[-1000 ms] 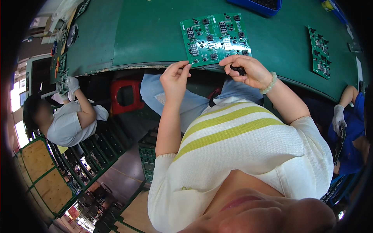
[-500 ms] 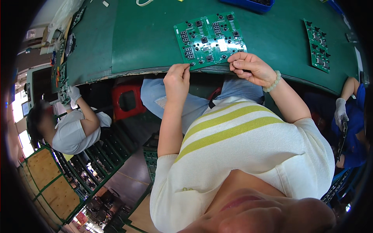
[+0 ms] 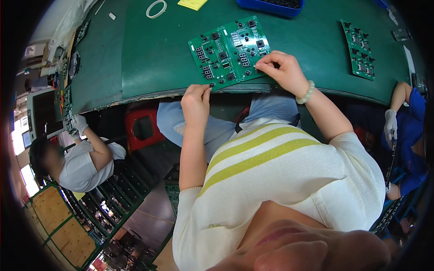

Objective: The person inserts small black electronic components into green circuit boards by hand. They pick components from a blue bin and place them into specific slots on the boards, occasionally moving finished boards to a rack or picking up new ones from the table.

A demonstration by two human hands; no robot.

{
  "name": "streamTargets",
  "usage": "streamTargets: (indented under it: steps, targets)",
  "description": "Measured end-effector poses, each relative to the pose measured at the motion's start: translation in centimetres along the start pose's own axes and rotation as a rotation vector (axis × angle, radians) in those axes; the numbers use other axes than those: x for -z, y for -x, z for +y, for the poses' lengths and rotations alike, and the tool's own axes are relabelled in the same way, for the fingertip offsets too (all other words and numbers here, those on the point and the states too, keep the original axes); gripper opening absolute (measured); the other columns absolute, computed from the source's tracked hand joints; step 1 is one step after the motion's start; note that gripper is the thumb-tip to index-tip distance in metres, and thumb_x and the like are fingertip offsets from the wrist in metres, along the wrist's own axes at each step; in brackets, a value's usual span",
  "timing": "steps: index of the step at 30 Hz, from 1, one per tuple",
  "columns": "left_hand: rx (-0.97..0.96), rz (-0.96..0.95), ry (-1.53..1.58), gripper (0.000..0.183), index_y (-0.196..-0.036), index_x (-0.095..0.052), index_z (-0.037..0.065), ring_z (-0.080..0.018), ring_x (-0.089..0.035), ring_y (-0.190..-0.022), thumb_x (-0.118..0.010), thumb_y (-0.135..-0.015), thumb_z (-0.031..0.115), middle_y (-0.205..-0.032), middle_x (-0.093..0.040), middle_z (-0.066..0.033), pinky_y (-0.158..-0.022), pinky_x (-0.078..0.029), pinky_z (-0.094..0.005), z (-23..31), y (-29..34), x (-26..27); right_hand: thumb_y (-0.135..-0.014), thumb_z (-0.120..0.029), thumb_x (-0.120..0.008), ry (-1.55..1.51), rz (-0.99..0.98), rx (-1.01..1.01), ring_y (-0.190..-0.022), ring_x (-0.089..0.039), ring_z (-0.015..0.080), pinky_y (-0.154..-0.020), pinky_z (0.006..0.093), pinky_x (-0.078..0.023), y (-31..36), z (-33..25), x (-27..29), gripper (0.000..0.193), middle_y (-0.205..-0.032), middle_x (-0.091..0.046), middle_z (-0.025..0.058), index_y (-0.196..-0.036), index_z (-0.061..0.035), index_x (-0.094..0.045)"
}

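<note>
Evenly lit tabletop [image 3: 156,56], glare on circuit board [image 3: 229,54], overexposed far left, fisheye-bent edges

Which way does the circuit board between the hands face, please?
Face up: black components and digit displays show on the circuit board.

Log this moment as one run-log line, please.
Left hand: at near-left corner of circuit board | right hand: at its right side | surface: green bench | beyond: blue bin | far right: second board
</note>
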State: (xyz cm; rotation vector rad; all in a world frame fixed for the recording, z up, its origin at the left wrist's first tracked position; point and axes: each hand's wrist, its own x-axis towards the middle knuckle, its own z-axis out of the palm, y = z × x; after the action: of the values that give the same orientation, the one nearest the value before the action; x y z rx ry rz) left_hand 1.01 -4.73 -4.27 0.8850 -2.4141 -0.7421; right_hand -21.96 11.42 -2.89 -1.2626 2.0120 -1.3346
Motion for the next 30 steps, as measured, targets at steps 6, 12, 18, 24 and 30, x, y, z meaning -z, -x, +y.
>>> streamTargets:
  steps: [6, 12, 18, 24, 30]
  targets:
    - [0.015, 0.035, 0.039, 0.009, -0.086, -0.072, 0.000, -0.0269, -0.063, -0.065, -0.072, -0.078, 0.003, -0.079, -0.065, -0.0132, -0.060, -0.050, -0.0346, 0.4, 0.2, 0.1, -0.084, -0.022, -0.069, 0.480, 0.016, 0.253, -0.069, -0.063, 0.0252, -0.061, 0.0379, -0.051, -0.5, 0.6, -1.2, 0.014, -0.077, -0.062, 0.0073, -0.082, -0.0081, -0.070]
    - [0.031, 0.054, 0.066, 0.008, -0.087, -0.072, -0.001, -0.0240, -0.062, -0.063, -0.072, -0.079, 0.002, -0.080, -0.065, -0.0124, -0.059, -0.049, -0.0330, 0.5, 0.3, 0.1, -0.082, -0.025, -0.069, 0.628, -0.091, 0.305, -0.070, -0.065, 0.0267, -0.061, 0.0393, -0.053, -1.7, 0.3, -1.0, 0.018, -0.077, -0.061, 0.0076, -0.077, -0.0081, -0.070]
    - [0.018, 0.062, 0.059, 0.008, -0.087, -0.072, -0.001, -0.0246, -0.061, -0.062, -0.072, -0.080, 0.003, -0.080, -0.064, -0.0119, -0.058, -0.050, -0.0331, 1.0, 0.4, 0.3, -0.082, -0.024, -0.068, 0.716, -0.146, 0.230, -0.071, -0.063, 0.0272, -0.062, 0.0402, -0.051, -1.8, -1.0, -0.9, 0.018, -0.077, -0.060, 0.0081, -0.074, -0.0079, -0.069]
    - [-0.030, 0.102, -0.031, 0.014, -0.094, -0.070, -0.001, -0.0242, -0.062, -0.065, -0.071, -0.081, 0.003, -0.088, -0.064, -0.0122, -0.058, -0.050, -0.0336, 1.5, 0.5, 0.2, -0.083, -0.020, -0.065, 0.770, -0.171, 0.128, -0.067, -0.063, 0.0303, -0.062, 0.0414, -0.052, -2.2, -1.0, -1.4, 0.018, -0.075, -0.062, 0.0114, -0.076, -0.0039, -0.068]
    - [-0.104, 0.241, 0.158, 0.018, -0.099, -0.069, -0.001, -0.0217, -0.060, -0.067, -0.071, -0.081, 0.001, -0.091, -0.062, -0.0123, -0.057, -0.049, -0.0302, 5.0, 0.1, 0.9, -0.091, -0.010, -0.055, 0.024, -0.190, -0.048, -0.059, -0.050, 0.0116, -0.052, 0.0276, -0.041, -1.8, -3.4, -0.6, 0.018, -0.074, -0.058, 0.0051, -0.093, 0.0001, -0.069]
